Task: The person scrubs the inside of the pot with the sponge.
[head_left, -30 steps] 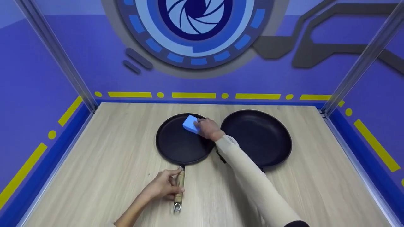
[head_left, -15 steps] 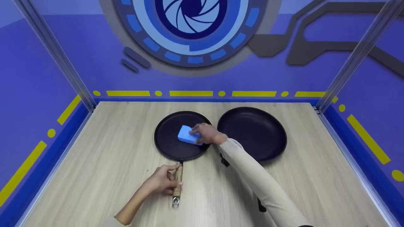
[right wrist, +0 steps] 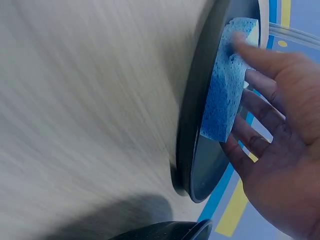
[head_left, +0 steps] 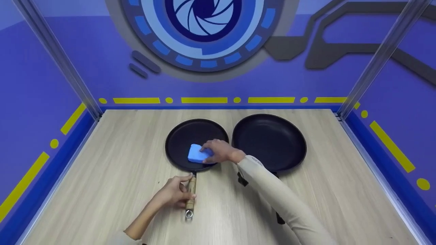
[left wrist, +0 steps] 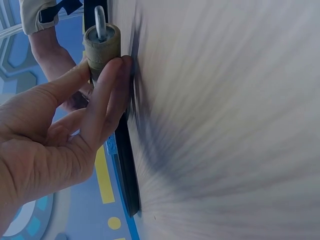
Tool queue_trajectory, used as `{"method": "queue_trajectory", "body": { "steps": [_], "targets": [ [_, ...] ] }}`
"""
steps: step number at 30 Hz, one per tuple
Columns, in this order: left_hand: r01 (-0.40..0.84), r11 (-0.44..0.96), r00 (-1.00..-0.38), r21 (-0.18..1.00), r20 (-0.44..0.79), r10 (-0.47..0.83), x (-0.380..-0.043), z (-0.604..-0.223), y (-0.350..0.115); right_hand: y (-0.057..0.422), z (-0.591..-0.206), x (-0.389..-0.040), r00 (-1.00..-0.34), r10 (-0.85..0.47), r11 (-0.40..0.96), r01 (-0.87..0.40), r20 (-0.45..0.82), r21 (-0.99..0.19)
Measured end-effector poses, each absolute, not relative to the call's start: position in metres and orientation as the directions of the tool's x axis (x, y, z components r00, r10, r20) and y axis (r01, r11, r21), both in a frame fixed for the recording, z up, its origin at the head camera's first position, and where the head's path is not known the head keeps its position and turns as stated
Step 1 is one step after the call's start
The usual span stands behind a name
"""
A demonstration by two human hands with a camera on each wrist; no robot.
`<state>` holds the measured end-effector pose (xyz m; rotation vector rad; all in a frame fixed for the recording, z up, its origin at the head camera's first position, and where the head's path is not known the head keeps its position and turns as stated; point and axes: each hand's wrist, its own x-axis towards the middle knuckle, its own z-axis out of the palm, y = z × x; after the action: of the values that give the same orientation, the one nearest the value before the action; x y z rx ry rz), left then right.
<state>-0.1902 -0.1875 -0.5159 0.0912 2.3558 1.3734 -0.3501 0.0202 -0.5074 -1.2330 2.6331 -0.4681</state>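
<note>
A flat black pan (head_left: 184,136) with a shallow rim lies on the table, its bamboo-look handle (head_left: 191,200) pointing toward me. My left hand (head_left: 173,192) grips that handle between thumb and fingers; a metal hanging ring (left wrist: 100,22) shows at its end in the left wrist view. On the pan's near half, my right hand (head_left: 219,150) holds a blue sponge (head_left: 197,154) against the cooking surface. The right wrist view shows the porous sponge (right wrist: 223,95) pinched by the thumb on one side and the fingers on the other.
A larger, deeper black frying pan (head_left: 272,143) stands close on the right, its dark handle (head_left: 280,217) partly hidden beneath my right sleeve (head_left: 282,194). Blue printed panels (head_left: 211,88) wall the wooden table (head_left: 119,149) at the back and both sides.
My right hand has drawn the sponge from the pan's far side toward its near edge. The left hand keeps its grip on the handle. The head view has shifted slightly.
</note>
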Motion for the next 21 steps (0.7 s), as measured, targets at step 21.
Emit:
{"method": "queue_trajectory", "body": {
  "steps": [21],
  "targets": [
    [-0.142,0.541,-0.913,0.829,-0.321,0.253,-0.1894,-0.5169,-0.1860,0.0112,-0.5074,-0.3449,-0.621,-0.772,0.622,-0.697,-0.132,-0.356]
  ]
}}
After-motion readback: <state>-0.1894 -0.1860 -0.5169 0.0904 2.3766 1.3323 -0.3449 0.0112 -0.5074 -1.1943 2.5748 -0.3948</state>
